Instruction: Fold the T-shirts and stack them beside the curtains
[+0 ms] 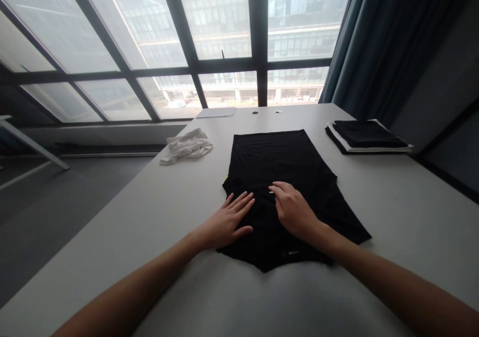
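Note:
A black shirt [269, 157] lies spread on the white table [160, 207], its hem toward the window and its collar side toward me. A small light print shows near its near edge. My left hand [230, 222] rests flat on the shirt's left part, fingers spread. Over the middle of the shirt is my right hand [294, 207], its fingers bent and pressed together. A small white thing [271, 192] shows at those fingertips; whether it is held or part of the shirt I cannot tell.
A crumpled white cloth [189, 146] lies at the table's left edge. Folded black and white garments [368, 136] are stacked at the right. White paper [216, 112] lies at the far edge, before the window. A dark curtain [366, 52] hangs at the right.

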A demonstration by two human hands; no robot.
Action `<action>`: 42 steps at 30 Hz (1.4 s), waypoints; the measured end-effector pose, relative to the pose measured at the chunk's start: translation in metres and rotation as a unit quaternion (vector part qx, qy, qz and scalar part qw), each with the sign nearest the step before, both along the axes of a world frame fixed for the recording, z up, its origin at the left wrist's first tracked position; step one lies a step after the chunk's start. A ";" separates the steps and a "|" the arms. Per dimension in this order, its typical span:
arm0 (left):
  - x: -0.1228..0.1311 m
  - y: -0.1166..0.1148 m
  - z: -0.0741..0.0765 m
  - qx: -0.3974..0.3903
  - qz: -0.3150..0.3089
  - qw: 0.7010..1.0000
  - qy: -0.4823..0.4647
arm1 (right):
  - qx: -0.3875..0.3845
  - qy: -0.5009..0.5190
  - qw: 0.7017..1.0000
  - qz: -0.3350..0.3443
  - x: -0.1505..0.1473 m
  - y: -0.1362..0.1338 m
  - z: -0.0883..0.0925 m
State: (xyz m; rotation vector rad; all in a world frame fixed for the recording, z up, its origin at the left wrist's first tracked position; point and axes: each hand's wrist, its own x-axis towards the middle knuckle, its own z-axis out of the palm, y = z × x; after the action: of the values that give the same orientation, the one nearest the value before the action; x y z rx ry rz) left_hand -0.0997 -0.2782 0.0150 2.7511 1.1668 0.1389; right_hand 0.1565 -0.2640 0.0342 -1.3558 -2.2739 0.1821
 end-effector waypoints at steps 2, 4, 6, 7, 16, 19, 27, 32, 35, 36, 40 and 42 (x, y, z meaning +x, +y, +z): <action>0.001 -0.001 0.007 0.008 -0.010 1.000 -0.027 | 0.016 0.027 0.999 -0.023 0.034 0.010 0.000; 0.003 -0.001 0.012 0.015 -0.021 0.998 -0.051 | 0.033 0.047 0.998 -0.041 0.069 0.018 -0.003; 0.004 -0.001 0.013 0.012 -0.028 0.998 -0.059 | 0.044 0.052 0.997 -0.046 0.098 0.022 -0.008; 0.006 -0.001 0.013 0.006 -0.031 0.998 -0.055 | 0.048 0.048 0.997 -0.044 0.110 0.023 -0.011; 0.014 -0.002 0.007 -0.030 -0.062 0.997 0.020 | -0.009 -0.101 0.995 0.018 0.125 0.009 -0.056; 0.013 -0.002 0.011 -0.027 -0.058 0.998 0.007 | -0.004 -0.079 0.997 0.005 0.128 0.010 -0.052; 0.010 0.006 0.006 0.061 0.031 0.994 -0.091 | 0.030 -0.019 0.999 -0.021 0.140 0.013 -0.041; 0.010 0.009 0.001 0.070 0.065 0.989 -0.112 | 0.040 -0.027 0.999 -0.020 0.134 0.011 -0.044; 0.010 0.008 0.000 0.057 0.056 0.993 -0.088 | 0.042 -0.034 0.998 -0.040 0.134 0.012 -0.044; 0.010 0.008 0.000 0.050 0.048 0.995 -0.072 | 0.041 -0.036 0.997 -0.046 0.135 0.012 -0.045; 0.007 0.006 -0.004 0.013 0.000 1.000 -0.002 | 0.015 -0.067 0.997 -0.042 0.139 0.013 -0.052; 0.006 0.006 -0.006 0.006 -0.006 1.000 0.013 | -0.004 -0.096 0.995 -0.031 0.141 0.013 -0.058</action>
State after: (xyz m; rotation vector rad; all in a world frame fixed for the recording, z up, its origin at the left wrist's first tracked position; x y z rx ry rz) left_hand -0.0942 -0.2719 0.0095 2.7780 1.1601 0.1095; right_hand 0.2971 -0.2512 -0.0237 -1.5044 -2.3833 0.0417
